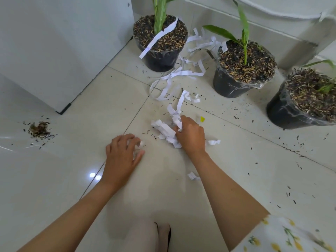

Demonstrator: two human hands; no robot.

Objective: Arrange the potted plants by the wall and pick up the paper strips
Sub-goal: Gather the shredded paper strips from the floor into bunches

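Three black potted plants stand in a row near the wall: the left pot (161, 58), the middle pot (229, 86) and the right pot (283, 113). A long white paper strip (160, 36) lies across the left pot's soil. More loose strips (179, 73) curl on the floor between the left and middle pots. My right hand (190, 135) is shut on a bunch of crumpled paper strips (166, 130) low over the tiles. My left hand (121, 155) is curled over a small bit of white paper (138, 144) on the floor.
A white cabinet (60, 48) stands at the left, its corner foot on the tiles. A pile of spilled husk soil (40, 130) lies left of my hands, with grains scattered all over. A small paper scrap (193, 176) and a yellow fleck (202, 119) lie near my right arm.
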